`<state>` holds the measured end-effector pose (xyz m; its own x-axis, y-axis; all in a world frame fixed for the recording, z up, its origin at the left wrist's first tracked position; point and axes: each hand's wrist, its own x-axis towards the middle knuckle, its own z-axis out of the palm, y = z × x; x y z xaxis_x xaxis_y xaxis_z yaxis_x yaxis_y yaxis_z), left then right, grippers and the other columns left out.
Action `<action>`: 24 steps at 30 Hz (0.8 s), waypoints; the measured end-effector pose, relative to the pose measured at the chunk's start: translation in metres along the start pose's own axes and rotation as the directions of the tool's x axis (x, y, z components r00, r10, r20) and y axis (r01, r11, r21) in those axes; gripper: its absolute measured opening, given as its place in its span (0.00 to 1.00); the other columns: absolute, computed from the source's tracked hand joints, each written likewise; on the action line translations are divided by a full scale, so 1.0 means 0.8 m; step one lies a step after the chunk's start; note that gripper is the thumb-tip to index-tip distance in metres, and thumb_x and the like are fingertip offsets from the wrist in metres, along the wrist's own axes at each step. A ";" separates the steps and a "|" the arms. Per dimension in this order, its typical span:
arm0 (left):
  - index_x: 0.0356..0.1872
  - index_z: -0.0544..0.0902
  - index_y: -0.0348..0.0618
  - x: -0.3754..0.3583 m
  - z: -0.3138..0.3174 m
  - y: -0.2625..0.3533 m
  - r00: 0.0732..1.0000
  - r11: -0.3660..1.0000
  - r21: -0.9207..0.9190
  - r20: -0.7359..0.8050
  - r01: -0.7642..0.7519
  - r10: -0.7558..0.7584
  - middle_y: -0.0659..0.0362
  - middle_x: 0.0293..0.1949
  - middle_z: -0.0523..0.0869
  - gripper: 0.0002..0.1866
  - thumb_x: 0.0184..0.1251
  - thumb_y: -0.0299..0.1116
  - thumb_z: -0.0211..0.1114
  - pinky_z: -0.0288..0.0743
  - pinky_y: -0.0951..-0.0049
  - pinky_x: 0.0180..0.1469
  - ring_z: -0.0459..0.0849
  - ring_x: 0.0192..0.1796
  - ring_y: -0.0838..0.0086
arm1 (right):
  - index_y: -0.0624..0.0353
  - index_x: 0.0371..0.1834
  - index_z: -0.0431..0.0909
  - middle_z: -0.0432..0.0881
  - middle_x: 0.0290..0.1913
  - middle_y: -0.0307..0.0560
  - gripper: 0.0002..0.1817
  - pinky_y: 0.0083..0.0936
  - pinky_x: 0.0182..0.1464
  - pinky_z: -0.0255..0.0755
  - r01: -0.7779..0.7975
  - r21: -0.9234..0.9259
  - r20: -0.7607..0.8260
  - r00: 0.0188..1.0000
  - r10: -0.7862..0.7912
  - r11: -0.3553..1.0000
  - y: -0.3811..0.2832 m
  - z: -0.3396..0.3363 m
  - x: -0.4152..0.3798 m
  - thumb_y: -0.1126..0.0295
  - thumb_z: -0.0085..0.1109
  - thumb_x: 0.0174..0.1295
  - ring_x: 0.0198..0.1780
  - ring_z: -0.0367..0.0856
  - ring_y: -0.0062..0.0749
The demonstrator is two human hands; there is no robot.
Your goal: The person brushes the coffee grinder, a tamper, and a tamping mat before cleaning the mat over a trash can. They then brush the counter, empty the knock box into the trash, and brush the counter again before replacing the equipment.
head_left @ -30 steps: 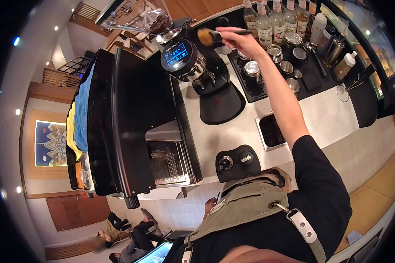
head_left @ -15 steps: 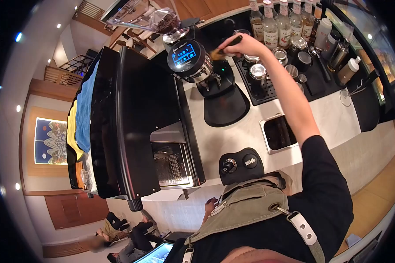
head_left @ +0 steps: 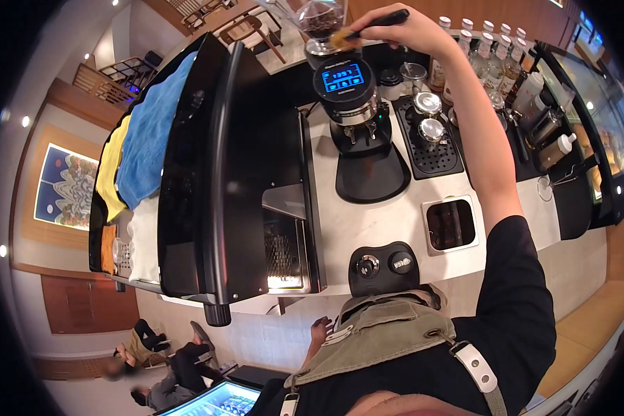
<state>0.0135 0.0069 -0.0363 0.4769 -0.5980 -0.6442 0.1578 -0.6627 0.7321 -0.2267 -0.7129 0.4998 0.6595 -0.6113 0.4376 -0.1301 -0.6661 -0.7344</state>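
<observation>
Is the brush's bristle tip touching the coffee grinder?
Touching. The head view shows the brush bristles pressed against the grinder just below its bean hopper, held by the right hand.

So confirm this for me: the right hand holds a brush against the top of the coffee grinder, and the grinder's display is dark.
Not quite. In the head view the right hand does hold the brush at the top of the coffee grinder, but the grinder's display is lit blue, not dark.
</observation>
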 end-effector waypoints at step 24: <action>0.64 0.79 0.42 0.051 -0.080 0.028 0.940 0.919 -0.207 0.139 0.337 -0.313 0.52 0.55 0.89 0.25 0.67 0.38 0.68 0.82 0.54 0.50 0.88 0.50 0.57 | 0.59 0.53 0.90 0.92 0.43 0.42 0.15 0.25 0.55 0.80 0.026 -0.286 0.088 0.996 -0.001 0.958 -0.045 0.130 0.081 0.61 0.67 0.70 0.46 0.88 0.24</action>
<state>0.0915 -0.0037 -0.0319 0.2788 -0.4169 -0.8651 0.4844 -0.7169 0.5015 -0.1023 -0.6843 0.5008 0.7220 -0.5706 0.3912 -0.3189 -0.7763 -0.5437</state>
